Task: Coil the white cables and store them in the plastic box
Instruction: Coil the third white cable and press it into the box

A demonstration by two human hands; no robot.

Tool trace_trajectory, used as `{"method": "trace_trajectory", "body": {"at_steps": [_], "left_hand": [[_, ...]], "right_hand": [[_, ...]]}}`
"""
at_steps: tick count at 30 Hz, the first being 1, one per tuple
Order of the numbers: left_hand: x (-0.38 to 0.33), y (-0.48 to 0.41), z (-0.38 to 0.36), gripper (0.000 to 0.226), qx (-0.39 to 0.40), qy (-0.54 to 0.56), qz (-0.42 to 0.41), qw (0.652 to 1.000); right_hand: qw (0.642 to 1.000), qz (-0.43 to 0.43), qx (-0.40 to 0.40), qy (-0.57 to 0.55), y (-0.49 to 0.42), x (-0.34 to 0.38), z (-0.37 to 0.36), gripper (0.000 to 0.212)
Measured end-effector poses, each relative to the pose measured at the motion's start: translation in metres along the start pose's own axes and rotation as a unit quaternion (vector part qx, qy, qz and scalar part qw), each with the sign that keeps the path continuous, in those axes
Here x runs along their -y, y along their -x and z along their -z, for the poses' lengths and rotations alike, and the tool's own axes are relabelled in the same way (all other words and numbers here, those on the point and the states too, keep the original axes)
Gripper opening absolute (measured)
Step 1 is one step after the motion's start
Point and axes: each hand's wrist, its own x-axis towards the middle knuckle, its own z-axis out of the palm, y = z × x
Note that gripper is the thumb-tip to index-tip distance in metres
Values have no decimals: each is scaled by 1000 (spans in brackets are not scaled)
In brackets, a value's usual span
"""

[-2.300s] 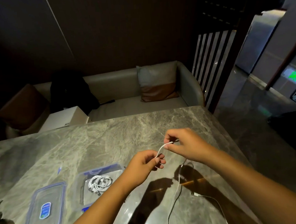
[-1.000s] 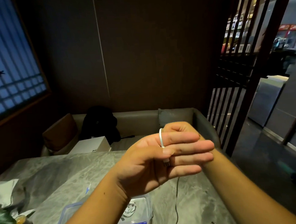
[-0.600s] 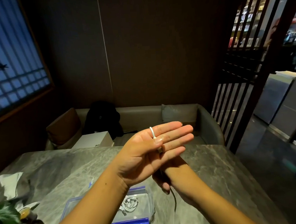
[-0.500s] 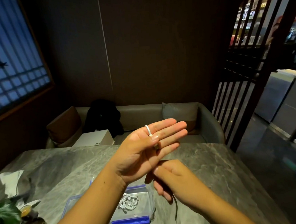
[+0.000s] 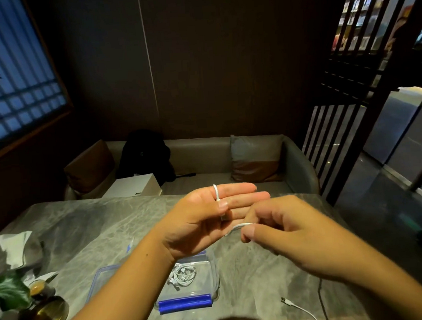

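My left hand (image 5: 204, 220) is held above the table, fingers straight, with its thumb pinning one end of a white cable (image 5: 216, 192) that loops over the index finger. My right hand (image 5: 287, 232) is just right of it and pinches the same cable (image 5: 242, 225) between thumb and forefinger. Below the hands, the clear plastic box (image 5: 214, 272) with a blue clip (image 5: 185, 305) holds a coiled white cable (image 5: 183, 277). A loose white cable end with its plug (image 5: 287, 301) lies on the table at the lower right.
The box's clear lid (image 5: 97, 280) lies left of the box. A plant (image 5: 4, 291), a brass dish (image 5: 49, 316) and crumpled tissue (image 5: 13, 246) fill the table's left side. Beyond the marble table (image 5: 89, 218) is a sofa with a white box (image 5: 134, 187).
My right hand has come out from under my left hand and risen to its right, carrying the cable with it. My left hand has kept its hold on the cable end.
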Motion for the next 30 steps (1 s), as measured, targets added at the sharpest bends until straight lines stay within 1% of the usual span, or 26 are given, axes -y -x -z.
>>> {"method": "trace_trajectory", "body": {"at_steps": [3, 6, 8, 10, 12, 15, 19, 23, 26, 30], "left_hand": [[5, -4, -3, 43, -9, -66, 27, 997], [9, -5, -5, 44, 7, -90, 54, 994], [10, -5, -6, 45, 43, -102, 61, 992], [9, -5, -9, 47, 89, -116, 63, 987], [9, -7, -13, 49, 117, -107, 76, 984], [12, -10, -15, 52, 126, -91, 86, 984], [12, -13, -17, 49, 134, -77, 81, 985], [14, -15, -18, 50, 144, -87, 84, 982], [13, -16, -20, 49, 155, -79, 85, 981], [12, -17, -21, 47, 154, -53, 76, 984]], "right_hand": [[996, -14, 87, 10, -4, 6, 22, 18], [993, -26, 103, 56, -10, 6, 41, 15], [990, -23, 118, 68, -12, 9, 51, 17], [989, -16, 136, 55, -15, 14, 62, 21], [991, -10, 133, 28, -19, 16, 75, 24], [993, 8, 114, 2, -29, 13, 85, 21], [994, 34, 99, -31, -40, 7, 83, 15], [991, 62, 83, -85, -51, 0, 77, 13], [988, 65, 75, -117, -63, -9, 70, 13], [971, 44, 61, -226, -80, -31, 50, 10]]}}
